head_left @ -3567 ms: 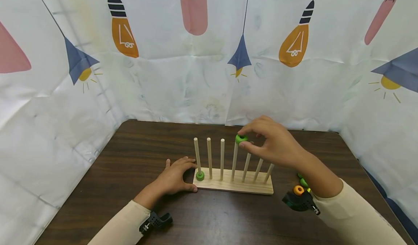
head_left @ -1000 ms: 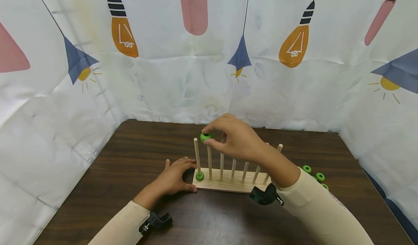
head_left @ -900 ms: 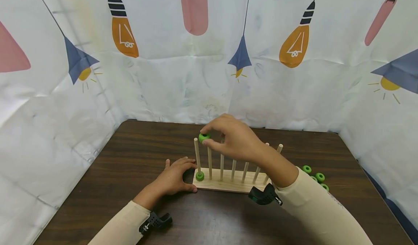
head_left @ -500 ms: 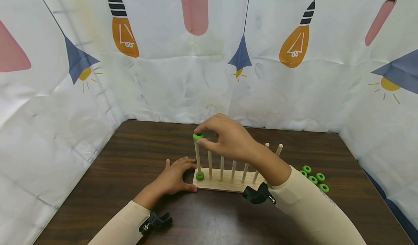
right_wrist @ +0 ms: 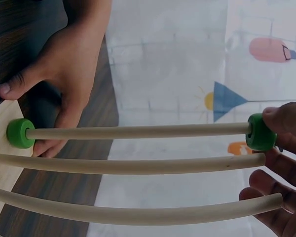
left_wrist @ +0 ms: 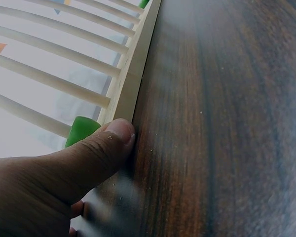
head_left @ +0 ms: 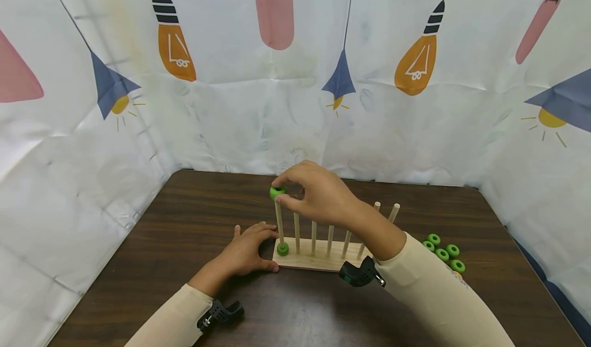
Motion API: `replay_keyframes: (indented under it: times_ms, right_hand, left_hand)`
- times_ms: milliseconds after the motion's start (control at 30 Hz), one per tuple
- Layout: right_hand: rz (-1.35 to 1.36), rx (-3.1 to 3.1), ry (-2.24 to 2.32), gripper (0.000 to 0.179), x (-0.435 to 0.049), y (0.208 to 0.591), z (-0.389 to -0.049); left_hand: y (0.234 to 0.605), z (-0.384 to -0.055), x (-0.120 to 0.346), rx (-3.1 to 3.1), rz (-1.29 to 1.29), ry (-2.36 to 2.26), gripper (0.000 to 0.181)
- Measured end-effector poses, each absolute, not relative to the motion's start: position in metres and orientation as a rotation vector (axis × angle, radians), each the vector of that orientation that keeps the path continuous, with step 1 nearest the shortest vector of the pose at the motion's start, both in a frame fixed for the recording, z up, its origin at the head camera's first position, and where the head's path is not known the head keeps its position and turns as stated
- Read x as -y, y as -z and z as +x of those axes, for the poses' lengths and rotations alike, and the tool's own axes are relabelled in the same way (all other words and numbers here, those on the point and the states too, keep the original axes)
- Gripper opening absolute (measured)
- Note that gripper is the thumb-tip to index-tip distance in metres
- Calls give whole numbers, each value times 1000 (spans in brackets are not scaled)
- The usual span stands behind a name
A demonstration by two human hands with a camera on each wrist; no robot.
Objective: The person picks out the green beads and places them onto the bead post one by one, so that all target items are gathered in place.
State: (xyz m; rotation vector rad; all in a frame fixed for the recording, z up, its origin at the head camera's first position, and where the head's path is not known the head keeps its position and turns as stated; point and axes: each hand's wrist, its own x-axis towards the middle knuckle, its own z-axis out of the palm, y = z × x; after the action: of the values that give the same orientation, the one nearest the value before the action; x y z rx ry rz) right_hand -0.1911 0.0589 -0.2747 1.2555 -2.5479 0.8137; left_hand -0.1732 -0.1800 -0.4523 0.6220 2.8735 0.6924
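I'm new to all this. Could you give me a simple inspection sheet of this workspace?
Surface: dark wood-grain table.
Job's things: wooden peg rack; lower green ring at the foot of its leftmost peg; upper green ring at that peg's top; loose green rings to the rack's right, with something orange partly hidden by the sleeve.
Clutter: nothing seen.
Grips: left grip holds the rack's end, thumb at its edge; right grip pinches the upper green ring.
Cables: nothing seen; the cords are only printed.
Surroundings: white backdrop printed with lamps and bulbs.
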Motion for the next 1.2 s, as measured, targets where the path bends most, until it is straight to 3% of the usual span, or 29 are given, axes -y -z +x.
replay_keyframes:
  times_ms: [600,1200]
  right_hand:
    - [1203,2622,-762,24,-67,275,-192]
    - [823,2764,-701,32,-159,256,-190]
  left_hand:
    - [453,-174,179,-2874,641,-699,73]
    - [454,-174,180,-2887,655,-661,74]
